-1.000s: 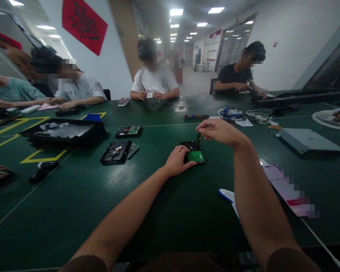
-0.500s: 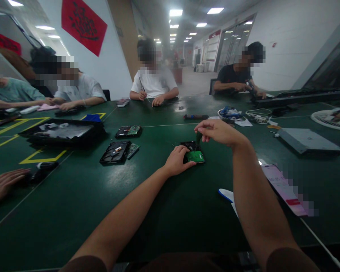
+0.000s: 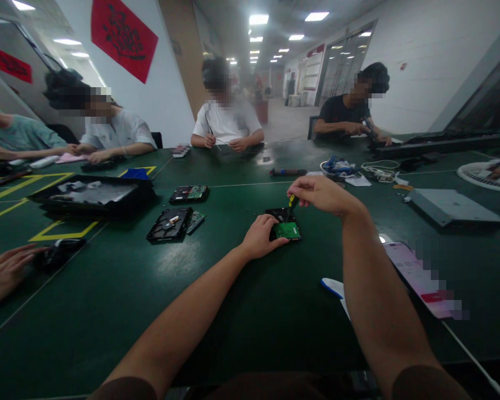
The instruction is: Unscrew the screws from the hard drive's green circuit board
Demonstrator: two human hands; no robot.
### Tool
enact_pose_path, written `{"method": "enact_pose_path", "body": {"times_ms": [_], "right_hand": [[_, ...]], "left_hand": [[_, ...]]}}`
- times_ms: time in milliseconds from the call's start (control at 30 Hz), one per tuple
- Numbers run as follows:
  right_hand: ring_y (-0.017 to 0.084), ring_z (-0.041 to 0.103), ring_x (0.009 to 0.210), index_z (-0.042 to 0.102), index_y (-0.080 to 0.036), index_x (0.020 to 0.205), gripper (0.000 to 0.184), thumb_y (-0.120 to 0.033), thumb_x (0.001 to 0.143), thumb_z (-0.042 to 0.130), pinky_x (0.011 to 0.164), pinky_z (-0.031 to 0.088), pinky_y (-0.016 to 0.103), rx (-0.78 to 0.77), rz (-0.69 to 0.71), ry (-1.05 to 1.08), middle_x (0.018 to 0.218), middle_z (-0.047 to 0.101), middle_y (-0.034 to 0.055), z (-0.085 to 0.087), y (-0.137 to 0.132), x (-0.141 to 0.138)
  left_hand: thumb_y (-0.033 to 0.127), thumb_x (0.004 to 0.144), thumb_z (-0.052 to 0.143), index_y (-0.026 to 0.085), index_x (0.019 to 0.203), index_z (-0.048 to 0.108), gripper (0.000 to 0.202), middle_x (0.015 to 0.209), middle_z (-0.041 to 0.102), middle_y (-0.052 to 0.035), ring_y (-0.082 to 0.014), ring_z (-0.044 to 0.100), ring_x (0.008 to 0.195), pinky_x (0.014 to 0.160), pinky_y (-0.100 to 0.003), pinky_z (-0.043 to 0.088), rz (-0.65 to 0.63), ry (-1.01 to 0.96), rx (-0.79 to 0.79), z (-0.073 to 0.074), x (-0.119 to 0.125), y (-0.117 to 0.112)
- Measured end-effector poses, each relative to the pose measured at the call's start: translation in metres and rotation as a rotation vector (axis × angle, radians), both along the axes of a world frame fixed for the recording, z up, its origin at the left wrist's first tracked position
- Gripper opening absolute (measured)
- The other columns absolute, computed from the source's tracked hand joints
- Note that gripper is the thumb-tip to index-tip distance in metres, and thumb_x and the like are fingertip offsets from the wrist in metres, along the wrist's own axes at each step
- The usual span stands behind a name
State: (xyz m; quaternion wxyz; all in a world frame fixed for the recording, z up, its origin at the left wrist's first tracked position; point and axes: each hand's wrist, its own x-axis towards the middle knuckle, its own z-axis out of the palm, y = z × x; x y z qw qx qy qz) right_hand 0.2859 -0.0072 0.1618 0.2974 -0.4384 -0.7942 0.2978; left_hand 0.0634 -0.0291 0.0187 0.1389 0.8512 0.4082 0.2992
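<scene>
A black hard drive (image 3: 284, 224) with a green circuit board facing up lies on the dark green table (image 3: 200, 289) ahead of me. My left hand (image 3: 259, 238) grips its near left edge and pins it down. My right hand (image 3: 323, 194) hovers above the drive, fingers pinched round the yellow and black handle of a small screwdriver (image 3: 290, 203). The tool stands nearly upright with its tip down on the drive's far part.
Two more opened drives (image 3: 170, 223) (image 3: 189, 193) lie to the left, beside a black tray (image 3: 92, 194). A phone (image 3: 419, 275) and a white and blue object (image 3: 335, 289) lie at my right. A grey box (image 3: 456, 206), cables (image 3: 381, 169) and several seated people ring the table; another person's hand (image 3: 4, 272) rests at left.
My right hand shifted slightly and turned on the screwdriver. The other person's hand at far left reached in onto a black object. My left hand stayed put.
</scene>
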Motion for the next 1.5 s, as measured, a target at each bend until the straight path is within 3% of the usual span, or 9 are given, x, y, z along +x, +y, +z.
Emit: {"method": "enact_pose_path", "body": {"times_ms": [167,367,533,767,900,1033,1167,1333,1500], "right_hand": [[0.016,0.063,0.067,0.074,-0.021,0.095,0.026,-0.045,0.09,0.065,0.061,0.048,0.028,0.006,0.03,-0.013,0.078,0.071,0.0027,0.0021,-0.001,0.0022],[0.016,0.063,0.064,0.073,-0.02,0.084,0.024,-0.044,0.085,0.07,0.059,0.046,0.028,0.074,-0.066,-0.051,0.074,0.071,0.0028,-0.0018,0.0037,0.0042],[0.014,0.062,0.059,0.073,-0.022,0.091,0.026,-0.047,0.091,0.065,0.055,0.046,0.028,0.034,-0.03,-0.003,0.08,0.072,0.0037,-0.0021,0.0021,0.0019],[0.018,0.066,0.069,0.075,-0.022,0.102,0.026,-0.043,0.089,0.068,0.063,0.053,0.03,-0.018,0.022,0.039,0.081,0.073,0.0047,-0.0012,0.0021,0.0032],[0.018,0.066,0.073,0.075,-0.023,0.091,0.023,-0.044,0.084,0.073,0.063,0.05,0.03,0.058,-0.024,-0.014,0.085,0.074,0.0042,-0.0009,0.002,0.0045],[0.016,0.065,0.061,0.073,-0.021,0.089,0.024,-0.044,0.084,0.073,0.055,0.046,0.029,0.054,-0.067,-0.057,0.08,0.073,0.0041,-0.0007,0.0005,0.0036],[0.013,0.064,0.054,0.07,-0.021,0.094,0.024,-0.045,0.09,0.068,0.047,0.045,0.027,-0.009,-0.021,0.01,0.09,0.075,0.0055,-0.0009,-0.0005,0.0018],[0.016,0.068,0.062,0.07,-0.02,0.098,0.027,-0.045,0.093,0.064,0.057,0.053,0.028,-0.073,0.051,0.048,0.074,0.072,0.0047,-0.0009,-0.0001,0.0023],[0.015,0.065,0.062,0.073,-0.021,0.099,0.025,-0.043,0.089,0.068,0.054,0.048,0.028,-0.03,0.027,-0.02,0.08,0.072,0.0033,0.0011,-0.0007,0.0051]], "left_hand": [[0.057,0.081,0.074,0.022,0.123,0.06,0.057,0.126,0.058,-0.0127,-0.0318,0.053,0.122,0.107,-0.052,0.047,0.002,0.002,-0.007,-0.0012,-0.0002,0.0004],[0.057,0.082,0.073,0.023,0.123,0.06,0.055,0.127,0.058,-0.0125,-0.0318,0.053,0.123,0.107,-0.052,0.046,-0.002,-0.003,-0.021,-0.0005,-0.0001,0.0002],[0.058,0.081,0.073,0.022,0.124,0.06,0.057,0.127,0.059,-0.0129,-0.0323,0.053,0.123,0.106,-0.052,0.047,-0.001,-0.004,-0.017,0.0001,0.0003,0.0],[0.059,0.081,0.073,0.02,0.123,0.06,0.058,0.126,0.059,-0.0137,-0.032,0.053,0.122,0.107,-0.051,0.047,0.001,0.001,-0.003,-0.0007,-0.0001,0.0007],[0.058,0.082,0.072,0.021,0.123,0.06,0.056,0.127,0.058,-0.013,-0.0317,0.053,0.123,0.106,-0.051,0.047,-0.002,-0.002,-0.004,-0.0007,-0.0005,0.0006],[0.058,0.082,0.072,0.022,0.122,0.06,0.056,0.127,0.058,-0.0125,-0.0317,0.053,0.123,0.107,-0.051,0.046,-0.001,-0.002,-0.009,-0.0009,-0.0003,0.0004],[0.057,0.081,0.073,0.021,0.122,0.06,0.056,0.126,0.058,-0.0127,-0.0317,0.053,0.122,0.106,-0.05,0.047,0.0,-0.006,0.0,-0.0016,0.0003,0.0006],[0.058,0.082,0.073,0.021,0.122,0.06,0.056,0.125,0.059,-0.0127,-0.0318,0.053,0.121,0.106,-0.05,0.046,-0.001,0.001,0.011,-0.0024,0.0001,0.0013],[0.058,0.082,0.072,0.021,0.123,0.06,0.056,0.125,0.059,-0.0127,-0.0316,0.053,0.121,0.106,-0.05,0.046,-0.005,0.0,0.016,-0.002,-0.0006,0.0005]]}}
